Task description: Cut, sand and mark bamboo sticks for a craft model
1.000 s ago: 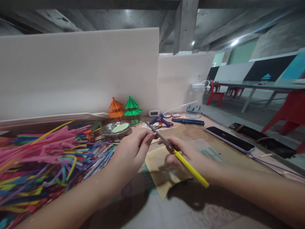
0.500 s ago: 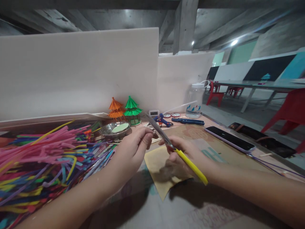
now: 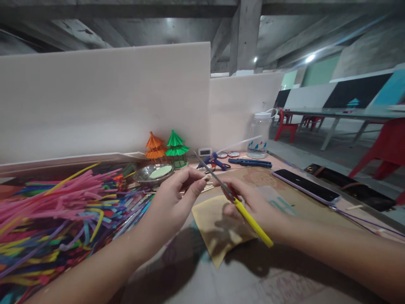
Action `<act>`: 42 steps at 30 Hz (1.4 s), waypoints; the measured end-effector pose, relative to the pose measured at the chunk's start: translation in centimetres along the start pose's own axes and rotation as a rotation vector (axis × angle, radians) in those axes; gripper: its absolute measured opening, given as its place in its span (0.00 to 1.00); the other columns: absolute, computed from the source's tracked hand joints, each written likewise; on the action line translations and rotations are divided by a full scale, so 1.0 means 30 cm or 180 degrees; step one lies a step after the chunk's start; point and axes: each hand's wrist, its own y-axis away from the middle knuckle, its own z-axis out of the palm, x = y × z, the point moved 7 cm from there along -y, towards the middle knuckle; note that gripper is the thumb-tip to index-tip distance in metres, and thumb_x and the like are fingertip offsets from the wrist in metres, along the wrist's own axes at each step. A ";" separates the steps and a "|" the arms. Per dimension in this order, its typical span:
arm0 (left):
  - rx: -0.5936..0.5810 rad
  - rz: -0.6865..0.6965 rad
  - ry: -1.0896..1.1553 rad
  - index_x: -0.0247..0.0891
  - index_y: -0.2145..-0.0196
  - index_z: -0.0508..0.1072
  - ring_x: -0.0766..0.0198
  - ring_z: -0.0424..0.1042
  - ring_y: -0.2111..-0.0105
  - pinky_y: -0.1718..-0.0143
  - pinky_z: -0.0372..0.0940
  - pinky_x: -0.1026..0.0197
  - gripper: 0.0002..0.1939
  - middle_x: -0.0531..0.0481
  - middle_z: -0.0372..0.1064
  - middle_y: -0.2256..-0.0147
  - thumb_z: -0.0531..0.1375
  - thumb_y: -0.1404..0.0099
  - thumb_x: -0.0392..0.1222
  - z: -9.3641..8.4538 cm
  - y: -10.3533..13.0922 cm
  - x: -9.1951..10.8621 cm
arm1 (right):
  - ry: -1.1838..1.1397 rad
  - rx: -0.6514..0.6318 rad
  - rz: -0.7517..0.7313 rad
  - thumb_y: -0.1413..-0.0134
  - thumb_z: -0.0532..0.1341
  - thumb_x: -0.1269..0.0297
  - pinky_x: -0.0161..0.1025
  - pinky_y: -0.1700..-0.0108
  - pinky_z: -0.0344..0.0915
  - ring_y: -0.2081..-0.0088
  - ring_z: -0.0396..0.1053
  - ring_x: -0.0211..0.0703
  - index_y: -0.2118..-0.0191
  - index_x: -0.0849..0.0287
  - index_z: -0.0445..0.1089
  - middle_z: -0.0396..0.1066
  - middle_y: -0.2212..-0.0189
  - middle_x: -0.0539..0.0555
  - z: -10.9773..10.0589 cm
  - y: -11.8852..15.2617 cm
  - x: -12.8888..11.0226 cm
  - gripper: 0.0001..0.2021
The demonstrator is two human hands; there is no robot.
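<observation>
My right hand point(image 3: 253, 207) is closed around scissors point(image 3: 249, 219) with yellow handles, their metal blades pointing up and to the left. Thumb and fingertips of my left hand point(image 3: 180, 198) pinch something small and pale, mostly hidden by the fingers, just left of the blades. I cannot make out what it is. Beneath both hands lies a yellowish square of paper point(image 3: 218, 249) on the table, shaded by the hands. Behind the hands are a blue glue gun point(image 3: 215, 161) and a few thin pale sticks point(image 3: 207, 187).
Colourful pipe cleaners point(image 3: 63, 202) pile up at left. Farther back stand orange point(image 3: 155, 145) and green point(image 3: 176, 147) pagoda models, and a metal bowl point(image 3: 142, 176). A water bottle point(image 3: 257, 135), blue pliers-like tool point(image 3: 249, 163) and phone point(image 3: 305, 185) lie to the right.
My left fingers have opened up slightly and rolled, so a pale tip shows between them. The scissors have shifted slightly in my right hand.
</observation>
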 end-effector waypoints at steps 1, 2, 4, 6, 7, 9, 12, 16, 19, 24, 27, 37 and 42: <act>0.0016 0.0003 -0.0013 0.39 0.62 0.72 0.65 0.69 0.66 0.64 0.63 0.63 0.08 0.51 0.70 0.66 0.57 0.28 0.44 0.000 0.000 0.002 | 0.0011 0.0010 0.0017 0.43 0.63 0.43 0.41 0.59 0.62 0.65 0.61 0.43 0.45 0.56 0.66 0.65 0.65 0.51 -0.001 0.001 0.000 0.28; 0.0030 0.0007 -0.0028 0.39 0.63 0.72 0.65 0.69 0.66 0.65 0.63 0.63 0.07 0.52 0.70 0.66 0.57 0.29 0.43 0.000 0.001 0.005 | 0.0007 0.0013 0.0032 0.44 0.63 0.43 0.41 0.59 0.62 0.65 0.61 0.43 0.45 0.56 0.66 0.64 0.66 0.51 -0.001 0.001 -0.001 0.28; 0.0056 -0.0001 -0.0045 0.39 0.64 0.72 0.66 0.69 0.68 0.66 0.64 0.64 0.07 0.52 0.70 0.68 0.58 0.30 0.43 0.000 0.001 0.009 | -0.0043 -0.0014 0.0047 0.44 0.64 0.43 0.41 0.60 0.62 0.65 0.61 0.43 0.45 0.56 0.67 0.63 0.67 0.51 0.001 0.002 -0.002 0.28; 0.0089 -0.0026 -0.0075 0.39 0.64 0.73 0.66 0.68 0.70 0.68 0.63 0.64 0.07 0.52 0.70 0.69 0.58 0.30 0.43 -0.001 0.002 0.011 | -0.0120 -0.0061 0.0047 0.45 0.64 0.42 0.41 0.60 0.62 0.65 0.61 0.43 0.45 0.56 0.67 0.62 0.68 0.50 0.006 0.002 -0.003 0.28; 0.0104 -0.0031 -0.0115 0.38 0.64 0.73 0.67 0.67 0.71 0.70 0.62 0.64 0.07 0.52 0.70 0.70 0.58 0.30 0.43 -0.001 0.002 0.012 | -0.0162 -0.0077 0.0040 0.45 0.64 0.41 0.41 0.60 0.62 0.65 0.61 0.43 0.46 0.56 0.67 0.62 0.68 0.50 0.009 0.002 -0.003 0.28; 0.0137 0.0000 -0.0249 0.38 0.65 0.73 0.68 0.65 0.74 0.73 0.59 0.65 0.08 0.53 0.69 0.72 0.58 0.31 0.44 -0.003 0.001 0.015 | -0.0259 -0.0100 0.0039 0.45 0.64 0.40 0.41 0.60 0.62 0.65 0.61 0.43 0.46 0.55 0.67 0.62 0.68 0.50 0.015 0.003 -0.004 0.29; 0.0220 0.0159 -0.0566 0.38 0.66 0.73 0.69 0.63 0.76 0.75 0.58 0.66 0.07 0.54 0.67 0.74 0.58 0.31 0.42 -0.012 0.002 0.027 | -0.0400 -0.0159 0.0130 0.46 0.63 0.39 0.41 0.61 0.63 0.66 0.61 0.43 0.48 0.56 0.68 0.63 0.69 0.50 0.024 0.005 -0.003 0.28; 0.0302 0.0661 -0.1308 0.38 0.65 0.73 0.69 0.63 0.76 0.74 0.58 0.66 0.05 0.54 0.68 0.73 0.58 0.31 0.38 -0.019 0.012 0.063 | -0.0388 -0.0214 0.0142 0.45 0.65 0.46 0.39 0.62 0.63 0.68 0.60 0.40 0.51 0.56 0.68 0.64 0.68 0.49 0.033 0.008 -0.014 0.23; 0.0301 0.0961 -0.1701 0.38 0.64 0.71 0.68 0.67 0.73 0.71 0.60 0.66 0.04 0.53 0.70 0.71 0.58 0.30 0.37 -0.017 0.022 0.081 | -0.0367 -0.0223 0.0133 0.44 0.65 0.47 0.38 0.63 0.63 0.69 0.60 0.39 0.50 0.56 0.67 0.66 0.67 0.50 0.038 0.009 -0.015 0.22; 0.0334 0.1010 -0.1900 0.39 0.64 0.69 0.66 0.71 0.70 0.71 0.62 0.66 0.03 0.52 0.71 0.70 0.57 0.31 0.36 -0.015 0.024 0.079 | -0.0356 -0.0311 0.0326 0.43 0.62 0.43 0.37 0.65 0.62 0.68 0.61 0.40 0.47 0.56 0.67 0.66 0.67 0.50 0.051 0.013 0.017 0.25; 0.0367 0.1005 -0.1914 0.39 0.64 0.68 0.66 0.72 0.70 0.71 0.62 0.66 0.03 0.52 0.71 0.70 0.57 0.30 0.37 -0.014 0.021 0.077 | -0.0433 -0.0319 0.0256 0.42 0.60 0.40 0.37 0.65 0.61 0.69 0.60 0.39 0.46 0.55 0.66 0.64 0.67 0.50 0.054 0.018 0.023 0.27; 0.0423 0.1319 -0.2305 0.39 0.63 0.67 0.66 0.72 0.68 0.71 0.60 0.67 0.04 0.52 0.71 0.68 0.57 0.31 0.32 -0.006 0.029 0.087 | -0.0502 -0.0304 0.0202 0.42 0.59 0.38 0.38 0.63 0.62 0.67 0.62 0.40 0.44 0.55 0.64 0.66 0.65 0.51 0.065 0.022 -0.003 0.29; 0.0406 0.1401 -0.2340 0.39 0.63 0.66 0.66 0.71 0.68 0.71 0.60 0.67 0.06 0.53 0.70 0.68 0.57 0.32 0.30 0.004 0.035 0.080 | -0.0393 -0.0264 0.0274 0.43 0.60 0.37 0.37 0.66 0.59 0.68 0.61 0.40 0.48 0.56 0.66 0.66 0.67 0.50 0.069 0.024 0.022 0.29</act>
